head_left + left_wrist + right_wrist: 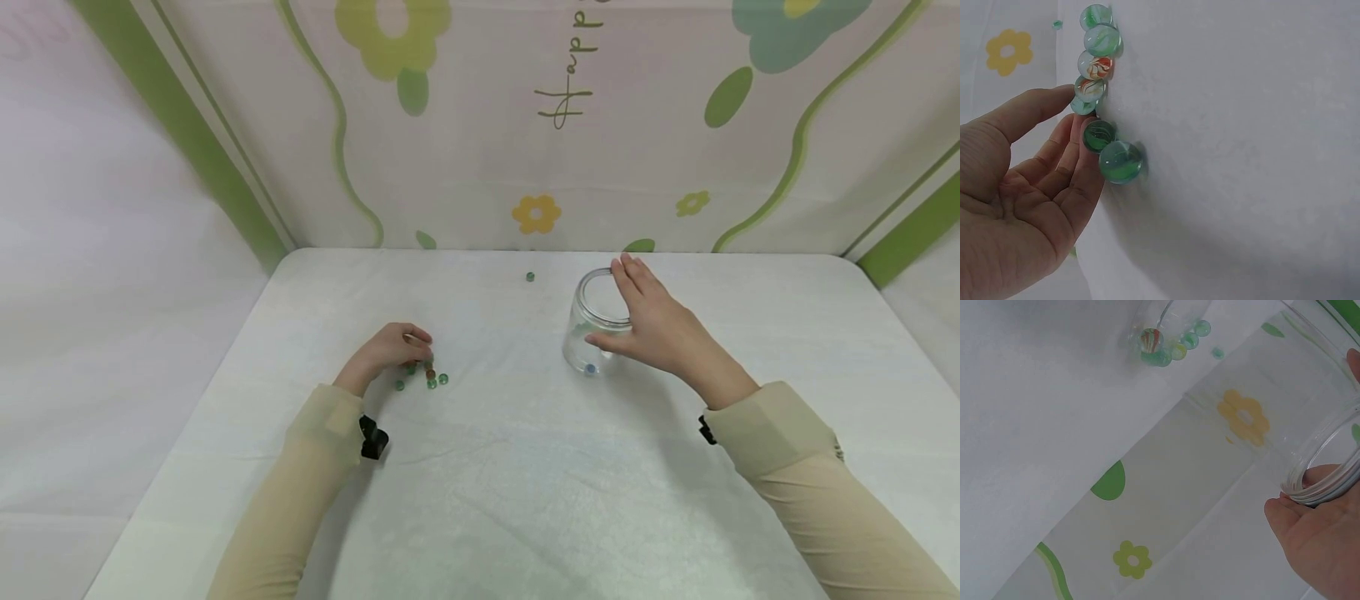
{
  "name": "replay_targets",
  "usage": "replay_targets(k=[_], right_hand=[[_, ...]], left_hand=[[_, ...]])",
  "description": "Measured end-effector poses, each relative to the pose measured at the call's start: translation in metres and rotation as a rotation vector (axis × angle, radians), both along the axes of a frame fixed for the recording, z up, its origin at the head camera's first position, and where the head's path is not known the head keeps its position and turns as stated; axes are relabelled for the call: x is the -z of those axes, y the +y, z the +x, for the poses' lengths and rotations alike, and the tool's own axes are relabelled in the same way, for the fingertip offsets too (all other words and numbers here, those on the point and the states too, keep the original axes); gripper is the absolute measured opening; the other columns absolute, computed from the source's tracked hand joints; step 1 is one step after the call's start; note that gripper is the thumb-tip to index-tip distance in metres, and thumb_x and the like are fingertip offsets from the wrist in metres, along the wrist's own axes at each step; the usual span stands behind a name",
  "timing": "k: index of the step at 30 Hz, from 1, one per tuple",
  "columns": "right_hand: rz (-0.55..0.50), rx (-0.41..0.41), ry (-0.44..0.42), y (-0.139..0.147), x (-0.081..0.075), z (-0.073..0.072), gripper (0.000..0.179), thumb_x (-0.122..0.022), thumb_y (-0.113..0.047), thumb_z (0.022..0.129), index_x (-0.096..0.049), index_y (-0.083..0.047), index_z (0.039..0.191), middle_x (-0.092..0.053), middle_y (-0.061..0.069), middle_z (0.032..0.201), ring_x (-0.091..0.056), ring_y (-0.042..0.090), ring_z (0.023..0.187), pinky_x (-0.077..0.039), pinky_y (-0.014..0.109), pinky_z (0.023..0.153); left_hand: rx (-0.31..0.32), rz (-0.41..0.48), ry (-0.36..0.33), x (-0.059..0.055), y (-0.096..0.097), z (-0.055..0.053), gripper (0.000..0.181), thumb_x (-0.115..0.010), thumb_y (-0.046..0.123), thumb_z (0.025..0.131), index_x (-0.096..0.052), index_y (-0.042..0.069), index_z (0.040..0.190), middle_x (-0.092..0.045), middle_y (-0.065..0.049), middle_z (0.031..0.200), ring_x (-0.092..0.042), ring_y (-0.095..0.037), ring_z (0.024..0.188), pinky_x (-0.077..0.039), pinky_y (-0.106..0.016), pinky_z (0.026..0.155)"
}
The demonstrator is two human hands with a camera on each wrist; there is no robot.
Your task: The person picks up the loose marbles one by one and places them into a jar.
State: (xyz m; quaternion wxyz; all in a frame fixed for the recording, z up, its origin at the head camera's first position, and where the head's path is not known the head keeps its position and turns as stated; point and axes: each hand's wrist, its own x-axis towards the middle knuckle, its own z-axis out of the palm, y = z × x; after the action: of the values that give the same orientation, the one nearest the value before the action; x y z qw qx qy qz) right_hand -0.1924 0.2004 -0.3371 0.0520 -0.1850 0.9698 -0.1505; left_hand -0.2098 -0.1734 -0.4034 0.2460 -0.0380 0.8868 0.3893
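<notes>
My left hand (392,344) is low over a cluster of glass marbles on the left of the table. Between its thumb and fingertips it pinches a pale green marble (1084,105). Touching or close by lie an orange-streaked marble (1095,65), a dark green marble (1121,162) and several others. My right hand (656,325) holds a clear glass jar (576,350) by its open rim, thumb on the near side and fingers across the far side. Inside the upright jar, near its base, are several marbles, among them a blue one (591,369) and a red-striped one (1151,340).
A lone green marble (530,277) lies near the back edge of the white-covered table (480,467). Behind it hangs a printed cloth (480,167) with flowers and lettering. Black straps or mounts (372,438) sit at both wrists.
</notes>
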Motion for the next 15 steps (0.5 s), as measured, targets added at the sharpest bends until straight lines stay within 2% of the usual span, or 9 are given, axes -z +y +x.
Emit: replay_targets(k=[8,12,15], right_hand=[[-0.004,0.0,0.003,0.0,0.0001,-0.0003,0.105,-0.067,-0.049,0.084,-0.006,0.002,0.152,-0.002,0.021,0.161,-0.005,0.038,0.148,-0.029,0.064,0.11],[-0.006,-0.004,0.011,-0.0003,0.0005,-0.0006,0.104,-0.067,-0.048,0.084,-0.007,0.003,0.152,-0.003,0.021,0.16,-0.005,0.038,0.148,-0.028,0.064,0.111],[-0.006,-0.005,0.015,-0.0003,0.0008,-0.0008,0.104,-0.067,-0.048,0.084,-0.007,0.003,0.152,-0.003,0.022,0.16,-0.005,0.038,0.148,-0.028,0.064,0.111]], left_hand=[[-0.052,0.012,0.016,-0.0049,0.0028,-0.0004,0.04,-0.059,0.021,0.094,-0.053,0.004,0.13,-0.059,-0.018,0.128,-0.062,-0.023,0.101,-0.051,-0.029,0.085],[-0.096,0.077,0.017,-0.0069,0.0053,-0.0031,0.042,-0.057,0.02,0.095,-0.051,0.004,0.134,-0.057,-0.019,0.132,-0.061,-0.028,0.113,-0.051,-0.035,0.098],[-0.135,0.14,0.011,-0.0088,0.009,-0.006,0.043,-0.058,0.02,0.095,-0.05,0.005,0.135,-0.057,-0.018,0.131,-0.06,-0.029,0.117,-0.05,-0.036,0.102]])
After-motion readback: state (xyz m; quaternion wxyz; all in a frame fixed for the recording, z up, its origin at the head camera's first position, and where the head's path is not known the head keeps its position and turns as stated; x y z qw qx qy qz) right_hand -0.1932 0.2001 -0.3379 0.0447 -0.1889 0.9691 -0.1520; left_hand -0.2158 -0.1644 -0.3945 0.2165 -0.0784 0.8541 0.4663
